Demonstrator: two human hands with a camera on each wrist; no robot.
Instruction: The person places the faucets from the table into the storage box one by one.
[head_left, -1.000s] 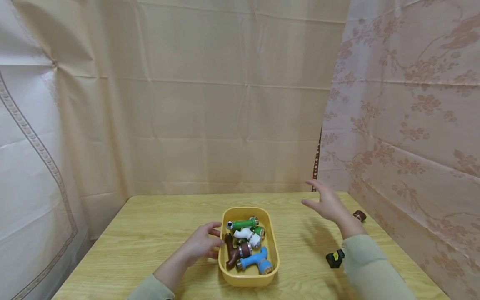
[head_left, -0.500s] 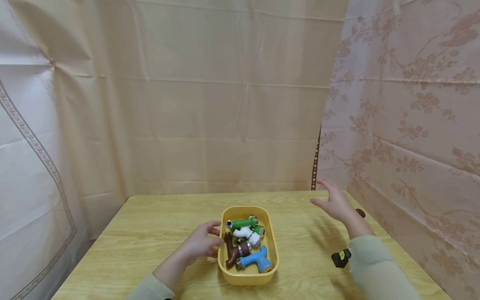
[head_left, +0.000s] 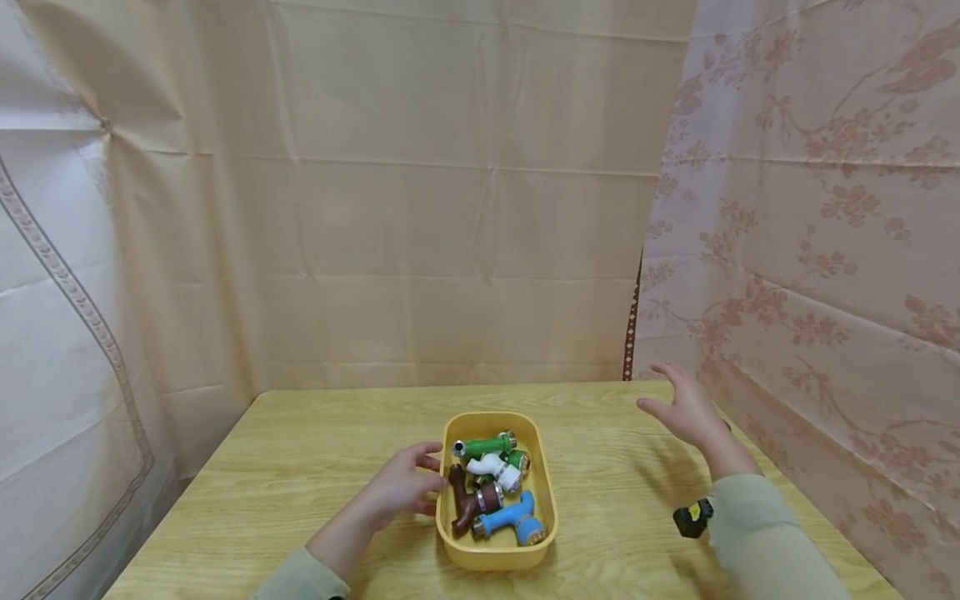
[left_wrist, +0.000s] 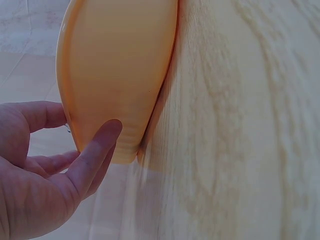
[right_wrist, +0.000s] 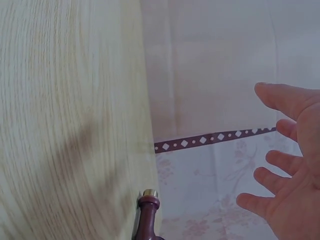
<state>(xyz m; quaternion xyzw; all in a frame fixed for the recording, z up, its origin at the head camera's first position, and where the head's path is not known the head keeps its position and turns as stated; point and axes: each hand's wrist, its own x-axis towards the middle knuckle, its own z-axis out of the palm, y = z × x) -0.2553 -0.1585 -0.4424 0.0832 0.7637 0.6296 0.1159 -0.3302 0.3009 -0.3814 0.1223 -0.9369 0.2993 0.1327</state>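
Observation:
My left hand (head_left: 401, 485) is at the left side of a yellow plastic bin (head_left: 551, 483). In the left wrist view its fingers touch the bin's outer wall near the rim, without a curled grip. Pipe fittings with metal ends lie in the bin: green (head_left: 483, 447), white (head_left: 495, 472), brown (head_left: 467, 502) and blue (head_left: 512, 520). My right hand (head_left: 684, 410) hovers above the table's far right part, fingers spread and holding nothing. Below it, in the right wrist view, a brown fitting (right_wrist: 147, 217) with a brass tip lies at the table edge; in the head view my wrist mostly hides it.
A wood-grain table (head_left: 300, 450) bears everything. A beige curtain (head_left: 450, 208) hangs along its back edge, and a flower-patterned curtain (head_left: 825, 275) borders the right side. A small black device (head_left: 692, 518) sits at my right cuff.
My right hand has shifted rightward and now covers more of the brown fitting at the table's right edge. The left hand and the bin have stayed in place.

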